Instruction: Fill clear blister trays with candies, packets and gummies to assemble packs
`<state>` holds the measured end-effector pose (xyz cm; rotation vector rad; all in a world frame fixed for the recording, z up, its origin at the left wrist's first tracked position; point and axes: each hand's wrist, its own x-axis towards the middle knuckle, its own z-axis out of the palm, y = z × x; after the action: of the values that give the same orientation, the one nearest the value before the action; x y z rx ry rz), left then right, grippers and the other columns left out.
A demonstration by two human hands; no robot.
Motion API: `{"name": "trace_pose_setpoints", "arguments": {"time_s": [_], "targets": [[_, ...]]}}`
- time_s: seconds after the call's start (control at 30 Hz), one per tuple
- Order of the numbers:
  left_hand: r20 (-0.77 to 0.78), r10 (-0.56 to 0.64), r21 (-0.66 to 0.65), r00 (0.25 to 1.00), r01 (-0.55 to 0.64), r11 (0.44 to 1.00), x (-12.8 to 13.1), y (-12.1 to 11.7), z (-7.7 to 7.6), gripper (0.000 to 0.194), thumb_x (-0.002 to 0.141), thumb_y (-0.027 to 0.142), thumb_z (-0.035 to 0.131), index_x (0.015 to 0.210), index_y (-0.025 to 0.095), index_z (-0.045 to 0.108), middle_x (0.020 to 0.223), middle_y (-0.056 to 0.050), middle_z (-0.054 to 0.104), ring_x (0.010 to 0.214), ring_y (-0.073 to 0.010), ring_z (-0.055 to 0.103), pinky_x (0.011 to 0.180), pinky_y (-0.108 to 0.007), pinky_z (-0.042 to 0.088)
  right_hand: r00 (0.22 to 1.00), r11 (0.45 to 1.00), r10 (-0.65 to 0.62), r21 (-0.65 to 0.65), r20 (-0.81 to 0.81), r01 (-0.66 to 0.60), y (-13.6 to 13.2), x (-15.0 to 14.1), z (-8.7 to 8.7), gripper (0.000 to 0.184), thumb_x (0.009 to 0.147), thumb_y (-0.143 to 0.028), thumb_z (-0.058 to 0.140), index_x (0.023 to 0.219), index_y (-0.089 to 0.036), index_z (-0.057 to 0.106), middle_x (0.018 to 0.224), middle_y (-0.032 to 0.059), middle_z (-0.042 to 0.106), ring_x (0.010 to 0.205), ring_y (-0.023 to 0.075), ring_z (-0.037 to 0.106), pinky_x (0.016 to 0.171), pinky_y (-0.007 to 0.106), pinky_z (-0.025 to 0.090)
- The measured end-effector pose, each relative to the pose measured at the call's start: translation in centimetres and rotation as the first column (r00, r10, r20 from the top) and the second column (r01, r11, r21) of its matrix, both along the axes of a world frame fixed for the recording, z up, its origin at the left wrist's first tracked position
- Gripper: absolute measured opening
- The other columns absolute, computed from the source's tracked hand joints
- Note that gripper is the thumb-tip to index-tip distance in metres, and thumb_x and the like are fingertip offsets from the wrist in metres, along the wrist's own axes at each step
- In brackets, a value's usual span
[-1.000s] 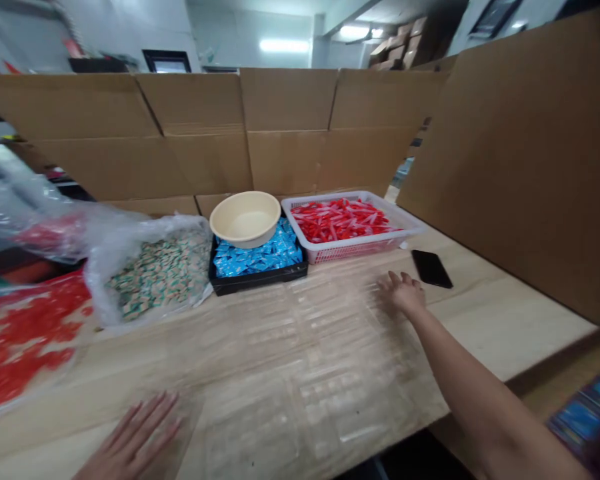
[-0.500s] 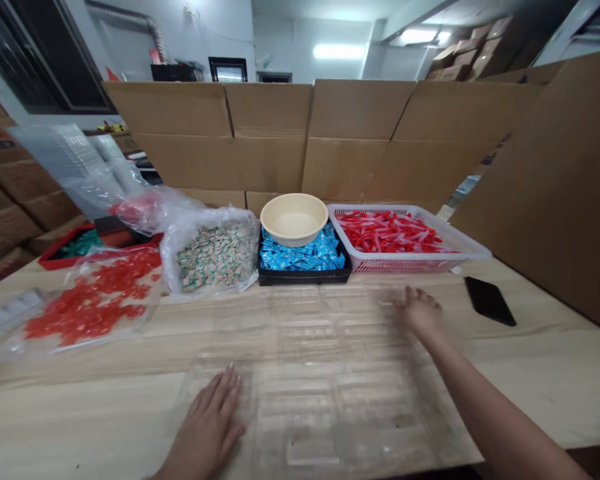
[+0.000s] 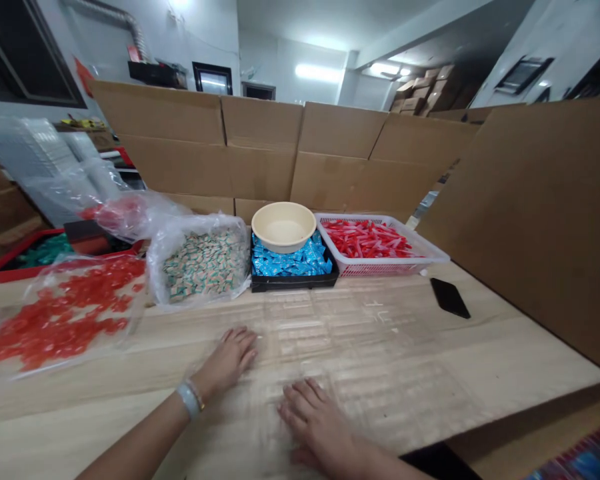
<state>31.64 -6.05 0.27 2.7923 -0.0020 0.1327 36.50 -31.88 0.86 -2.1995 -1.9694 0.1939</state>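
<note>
A clear plastic blister tray (image 3: 385, 373) lies flat on the wooden table, with its moulded cavities empty. My left hand (image 3: 229, 360), wearing a pale wristband, rests on the tray's left edge with its fingers apart. My right hand (image 3: 315, 417) lies flat on the tray's near part, fingers spread, and holds nothing. Just beyond the tray are an open plastic bag of green-and-cream wrapped pieces (image 3: 205, 263), blue sachets in a black tray (image 3: 290, 265), and a white basket of red-and-white sticks (image 3: 367, 240).
A cream bowl (image 3: 283, 227) sits on the blue sachets. A bag of red pieces (image 3: 65, 313) lies to the left, and a black phone (image 3: 449, 297) lies to the right. Upright cardboard sheets (image 3: 530, 200) wall off the table's far and right sides.
My left hand has moved farther up the tray, and my right hand has come back toward me and to the left. The head view has shifted slightly.
</note>
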Motion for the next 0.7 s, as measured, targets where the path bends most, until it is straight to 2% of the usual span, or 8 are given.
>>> {"name": "trace_pose_setpoints", "arguments": {"time_s": [0.13, 0.2, 0.33, 0.4, 0.5, 0.57, 0.63, 0.7], "targets": [[0.059, -0.008, -0.039, 0.998, 0.01, 0.999, 2.5, -1.1, 1.3, 0.04, 0.085, 0.033, 0.037, 0.119, 0.014, 0.046, 0.124, -0.011, 0.048, 0.116, -0.0223, 0.039, 0.099, -0.042, 0.03, 0.97, 0.982, 0.14, 0.101, 0.198, -0.162, 1.0, 1.9, -1.3, 0.039, 0.084, -0.028, 0.044, 0.122, -0.025, 0.041, 0.116, 0.0079, 0.055, 0.104, 0.0233, 0.051, 0.089, 0.041, 0.037], [0.052, -0.075, -0.063, 0.996, 0.078, 0.995, 4.8, -2.5, 2.1, 0.041, 0.083, 0.031, 0.04, 0.121, 0.016, 0.043, 0.126, -0.01, 0.046, 0.117, -0.0214, 0.038, 0.099, -0.041, 0.029, 0.97, 0.974, 0.131, 0.155, 0.204, -0.164, 1.4, 3.0, -1.0, 0.039, 0.084, -0.025, 0.044, 0.123, -0.025, 0.04, 0.116, 0.0068, 0.055, 0.104, 0.0217, 0.051, 0.089, 0.038, 0.038], [-0.039, -0.194, -0.052, 0.98, 0.192, 0.98, 7.9, -4.9, 2.5, 0.044, 0.077, 0.031, 0.051, 0.119, 0.018, 0.047, 0.123, -0.01, 0.048, 0.117, -0.0249, 0.037, 0.099, -0.042, 0.027, 0.984, 0.956, -0.174, 0.246, 0.036, 0.16, 2.0, 8.4, 1.4, 0.055, 0.077, -0.035, 0.051, 0.127, -0.016, 0.036, 0.124, 0.0144, 0.046, 0.113, 0.0266, 0.041, 0.093, 0.044, 0.034], [-0.052, -0.183, -0.033, 0.982, 0.181, 0.983, 8.6, -4.9, 2.9, 0.043, 0.075, 0.032, 0.053, 0.116, 0.019, 0.049, 0.122, -0.011, 0.048, 0.116, -0.0266, 0.038, 0.098, -0.043, 0.029, 0.936, 0.887, -0.35, 0.31, -0.036, 0.343, 2.7, 12.4, 2.7, 0.047, 0.079, -0.031, 0.048, 0.123, -0.015, 0.041, 0.12, 0.0151, 0.048, 0.111, 0.0255, 0.042, 0.092, 0.044, 0.035], [0.038, -0.132, -0.034, 0.99, 0.134, 0.99, 11.0, -2.9, 4.5, 0.043, 0.076, 0.031, 0.051, 0.118, 0.021, 0.047, 0.128, -0.011, 0.041, 0.117, -0.0255, 0.037, 0.096, -0.041, 0.031, 0.885, 0.803, -0.455, 0.383, -0.103, 0.457, 5.4, 18.8, 4.0, 0.037, 0.083, -0.028, 0.042, 0.117, -0.014, 0.047, 0.114, 0.0143, 0.051, 0.107, 0.0233, 0.045, 0.09, 0.04, 0.037], [0.104, -0.05, -0.077, 0.993, 0.058, 0.995, 14.4, -0.8, 5.8, 0.041, 0.079, 0.029, 0.047, 0.119, 0.02, 0.046, 0.126, -0.011, 0.043, 0.116, -0.0238, 0.038, 0.098, -0.039, 0.03, 0.851, 0.8, -0.509, 0.293, -0.13, 0.523, 8.4, 22.4, 4.8, 0.037, 0.084, -0.027, 0.04, 0.118, -0.015, 0.047, 0.116, 0.013, 0.051, 0.107, 0.0219, 0.046, 0.09, 0.037, 0.037], [0.065, 0.063, -0.169, 0.996, -0.051, 0.984, 18.7, 1.3, 6.4, 0.045, 0.077, 0.028, 0.049, 0.121, 0.019, 0.043, 0.126, -0.011, 0.043, 0.118, -0.025, 0.036, 0.1, -0.04, 0.026, 0.816, 0.816, -0.561, 0.074, -0.14, 0.574, 11.8, 25.2, 5.2, 0.041, 0.079, -0.028, 0.048, 0.119, -0.017, 0.047, 0.116, 0.0115, 0.052, 0.106, 0.0222, 0.048, 0.088, 0.035, 0.038], [-0.038, 0.134, -0.259, 0.99, -0.139, 0.956, 22.6, 2.9, 6.1, 0.064, 0.06, 0.023, 0.068, 0.12, 0.02, 0.046, 0.131, -0.013, 0.037, 0.122, -0.0321, 0.027, 0.1, -0.046, 0.02, 0.796, 0.809, -0.588, -0.087, -0.146, 0.582, 14.8, 27.1, 5.1, 0.053, 0.066, -0.029, 0.062, 0.116, -0.02, 0.05, 0.111, 0.0109, 0.057, 0.1, 0.0254, 0.053, 0.081, 0.035, 0.042]]}}
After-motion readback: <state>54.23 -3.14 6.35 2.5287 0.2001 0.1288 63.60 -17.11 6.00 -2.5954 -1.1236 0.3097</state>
